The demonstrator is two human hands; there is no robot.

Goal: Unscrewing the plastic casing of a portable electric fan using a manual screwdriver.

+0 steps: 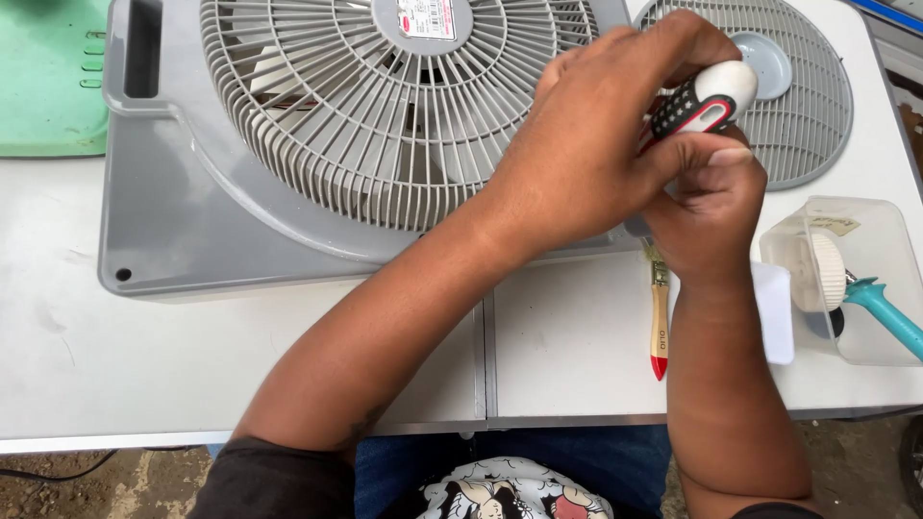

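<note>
Toward one o'clock of the view, both hands meet over the lower right corner of a grey box fan (288, 173) that lies flat on the white bench (144, 356). Left hand (586, 144) is closed around the white, red and black handle of a screwdriver (707, 101), which stands nearly upright with its tip hidden behind the fingers. Right hand (707, 211) is curled just below it, thumb pressed against the handle's lower part, fingers closed on the shaft region. Just beside the right wrist, at about four o'clock from the hands, a small paintbrush (660, 322) with a wooden handle and red tip lies on the bench. At two o'clock rests a detached round grey grille (798, 115). At three o'clock sits a clear plastic tub (865, 279) holding a white ribbed knob (825, 271) and a teal-handled tool (889, 312). A green mat (48, 86) lies at ten o'clock.
</note>
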